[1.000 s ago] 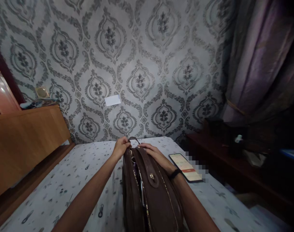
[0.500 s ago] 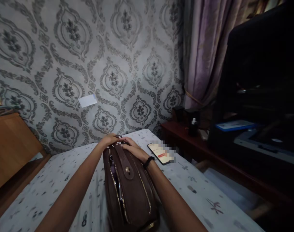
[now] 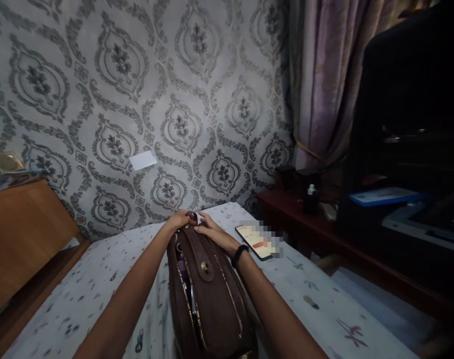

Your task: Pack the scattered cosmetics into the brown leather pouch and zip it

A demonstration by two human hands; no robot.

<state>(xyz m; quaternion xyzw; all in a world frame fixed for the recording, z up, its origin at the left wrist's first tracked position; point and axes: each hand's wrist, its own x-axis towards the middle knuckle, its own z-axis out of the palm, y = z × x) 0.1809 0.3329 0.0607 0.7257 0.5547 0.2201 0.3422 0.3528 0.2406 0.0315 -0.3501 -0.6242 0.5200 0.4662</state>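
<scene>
A dark brown bag [image 3: 219, 294] with gold zips and a strap with a gold clasp lies on the bed. Its left zip is partly undone, and a purple item [image 3: 182, 269] shows in the gap. My left hand [image 3: 177, 220] is closed on the bag's far end beside the small handle loop [image 3: 192, 216]; its fingertips are partly hidden. Across the far right of the bag rests my right hand [image 3: 217, 235], fingers stretched out and apart. A black band [image 3: 240, 255] circles my right wrist. To the right lies a phone [image 3: 254, 242] with a lit screen, partly pixelated.
The patterned bedsheet [image 3: 301, 304] reaches to the wallpapered wall. A wooden cabinet [image 3: 28, 239] stands at left. Along the right runs a dark red shelf [image 3: 286, 212] holding a small bottle [image 3: 311, 197], beside a large black object [image 3: 406, 109] and a blue-edged item [image 3: 387, 197].
The view has shifted slightly, so everything sits further right and a little lower. My right fingers have spread and come away from my left hand near the handle loop.
</scene>
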